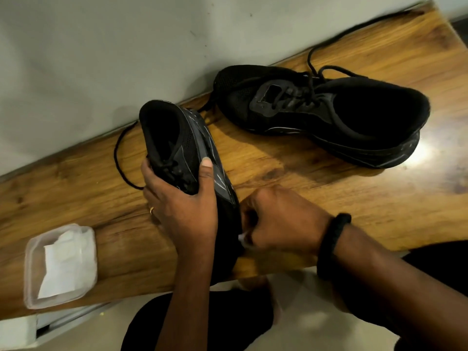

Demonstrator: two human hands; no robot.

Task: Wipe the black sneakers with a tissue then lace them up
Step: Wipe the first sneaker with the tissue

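My left hand (pixel 182 203) grips a black sneaker (pixel 177 138) over its tongue and laces, thumb on the grey side panel, tilting the shoe with its heel up and toe towards me. My right hand (pixel 276 221) is curled around a small white tissue (pixel 242 238), pressed against the sneaker's toe end. Only a corner of the tissue shows. The second black sneaker (pixel 324 112) lies on the wooden table (pixel 329 198) further back, its loose lace (pixel 354 29) trailing towards the far corner.
A clear plastic tub (pixel 60 264) holding white tissues sits at the table's near left edge. A grey wall (pixel 126 46) runs along the table's far side. My knee in dark trousers (pixel 197 323) is below the table edge.
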